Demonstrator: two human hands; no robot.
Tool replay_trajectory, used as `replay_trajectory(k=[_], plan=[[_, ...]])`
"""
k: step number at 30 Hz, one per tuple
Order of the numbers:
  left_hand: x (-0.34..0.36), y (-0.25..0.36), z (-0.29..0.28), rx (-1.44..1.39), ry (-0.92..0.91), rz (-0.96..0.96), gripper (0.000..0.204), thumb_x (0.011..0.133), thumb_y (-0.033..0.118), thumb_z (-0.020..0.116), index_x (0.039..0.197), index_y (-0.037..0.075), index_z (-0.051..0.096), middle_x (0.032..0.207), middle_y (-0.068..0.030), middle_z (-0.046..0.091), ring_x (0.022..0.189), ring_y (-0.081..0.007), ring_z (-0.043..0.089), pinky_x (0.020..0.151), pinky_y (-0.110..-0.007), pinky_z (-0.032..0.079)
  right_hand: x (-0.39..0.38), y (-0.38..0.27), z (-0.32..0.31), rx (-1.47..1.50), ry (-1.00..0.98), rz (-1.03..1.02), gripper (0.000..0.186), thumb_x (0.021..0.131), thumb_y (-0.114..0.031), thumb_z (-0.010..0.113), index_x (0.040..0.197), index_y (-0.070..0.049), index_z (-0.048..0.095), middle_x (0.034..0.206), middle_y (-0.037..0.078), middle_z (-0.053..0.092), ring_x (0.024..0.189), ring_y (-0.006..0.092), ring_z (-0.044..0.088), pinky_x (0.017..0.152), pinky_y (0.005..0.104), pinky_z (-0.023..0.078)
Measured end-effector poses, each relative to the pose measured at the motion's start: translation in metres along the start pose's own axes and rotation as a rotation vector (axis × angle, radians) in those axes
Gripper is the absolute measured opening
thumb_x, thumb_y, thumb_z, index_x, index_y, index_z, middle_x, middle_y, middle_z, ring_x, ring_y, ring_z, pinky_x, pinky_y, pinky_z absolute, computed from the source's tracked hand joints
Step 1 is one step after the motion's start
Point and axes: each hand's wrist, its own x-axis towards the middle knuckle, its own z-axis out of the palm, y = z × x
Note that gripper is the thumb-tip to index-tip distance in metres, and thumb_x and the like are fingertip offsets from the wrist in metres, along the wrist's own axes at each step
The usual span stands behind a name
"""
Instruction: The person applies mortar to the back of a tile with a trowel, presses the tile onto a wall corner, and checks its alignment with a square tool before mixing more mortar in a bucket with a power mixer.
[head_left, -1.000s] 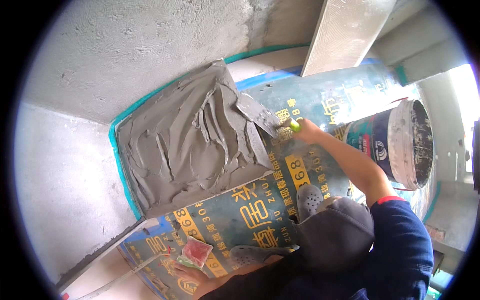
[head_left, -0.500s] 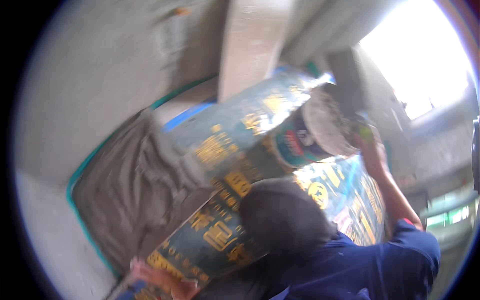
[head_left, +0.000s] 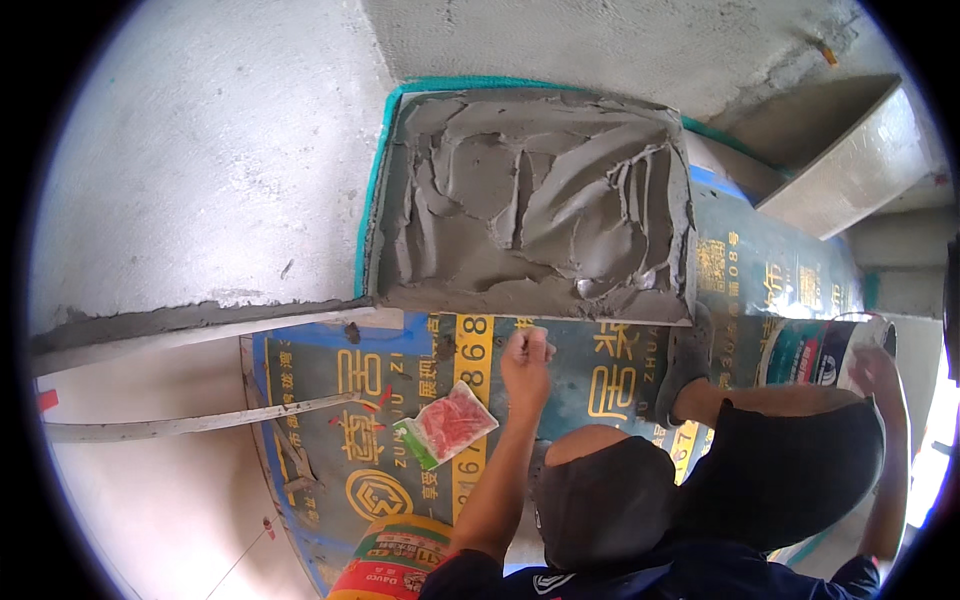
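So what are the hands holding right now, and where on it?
Left hand is a closed fist above the blue sheet; no object shows in it. Right hand rests on the bucket rim.

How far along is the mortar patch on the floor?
Done: the grey mortar bed is spread, though still rough and ridged. In hand: the left hand hovers closed at its near edge; the right hand is at the bucket. Left: smoothing.

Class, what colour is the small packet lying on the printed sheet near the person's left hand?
The packet is red with a green end, seen clearly in the head view.
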Motion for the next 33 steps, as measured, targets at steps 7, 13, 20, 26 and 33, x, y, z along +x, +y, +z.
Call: replay_trajectory(k=[7,13,20,26,33], plan=[[0.027,-0.039,0.009,-0.288,-0.015,-0.397,0.018,0.090,0.014,0.050,0.097,0.000,0.058,0.087,-0.0076,0.061,0.079,-0.0114,0.058,0.070,-0.023,0.046,0.178,-0.067,0.158,0.587,-0.484,0.272,0.066,0.087,-0.054,0.052,0.121,0.002,0.050,0.108,0.010,0.059,0.094,0.0164,0.057,0.083,0.0318,0.045],[0.043,-0.077,-0.016,-0.160,-0.004,-0.421,0.022,0.093,0.018,0.046,0.106,0.002,0.053,0.094,-0.0081,0.062,0.083,-0.0178,0.060,0.077,-0.030,0.048,0.260,-0.017,0.268,1.043,-0.716,0.614,0.073,0.090,-0.059,0.038,0.131,0.002,0.040,0.124,0.015,0.051,0.109,0.0248,0.052,0.092,0.0393,0.042],[0.048,-0.053,-0.017,-0.528,0.097,-0.416,0.033,0.099,0.033,0.034,0.106,0.006,0.051,0.099,-0.0096,0.060,0.086,-0.0189,0.059,0.077,-0.033,0.048,0.253,-0.091,0.286,1.388,-0.747,0.622,0.076,0.091,-0.061,0.028,0.139,-0.001,0.029,0.139,0.015,0.039,0.129,0.0307,0.035,0.107,0.0461,0.025],[0.053,-0.032,-0.006,-0.587,0.245,-0.515,0.035,0.098,0.039,0.037,0.107,0.009,0.052,0.094,-0.0079,0.059,0.080,-0.0184,0.058,0.076,-0.034,0.048,0.247,-0.097,0.272,1.414,-0.819,0.587,0.089,0.086,-0.067,0.036,0.137,0.005,0.028,0.138,0.017,0.039,0.127,0.0322,0.038,0.106,0.0464,0.027],[0.045,-0.035,-0.013,-0.646,0.186,-0.419,0.036,0.095,0.043,0.041,0.107,0.012,0.053,0.092,-0.0047,0.060,0.078,-0.0178,0.058,0.072,-0.033,0.048,0.235,-0.110,0.215,1.359,-0.861,0.452,0.087,0.085,-0.069,0.035,0.131,0.005,0.039,0.127,0.016,0.050,0.116,0.0280,0.049,0.097,0.0398,0.039]])
